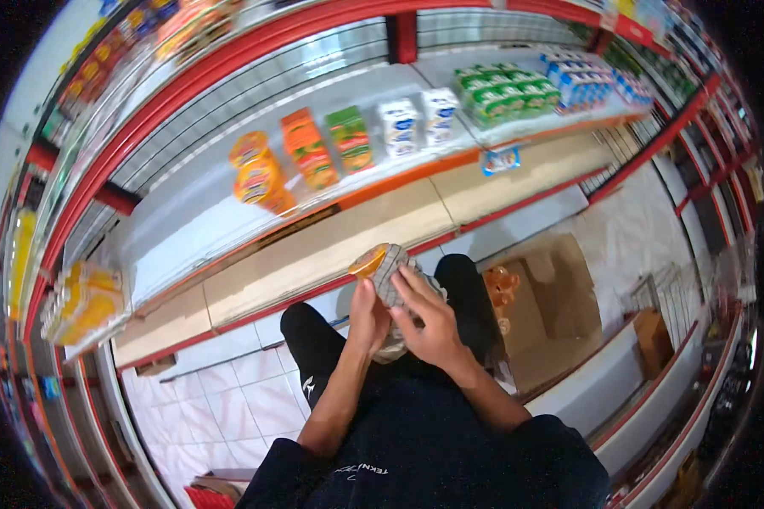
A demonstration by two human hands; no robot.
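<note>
Above my lap I hold an orange package (366,262), tilted, with its upper end showing; the rest is hidden behind a grey checked cloth (389,270) and my fingers. My left hand (369,318) is closed around the package's lower part, its thumb up along the side. My right hand (430,324) lies over the cloth, fingers pressing it against the package. More cloth hangs below between my hands. Whether the package is a bottle or a pouch I cannot tell.
Ahead, a white shelf (204,227) carries orange packages (261,174), an orange carton (308,148), a green carton (349,138), white-and-blue packs (398,127) and green packs (508,92). Yellow packs (87,297) stand at its left end. Beside my right knee, an open cardboard box (560,293) contains orange packages (502,285).
</note>
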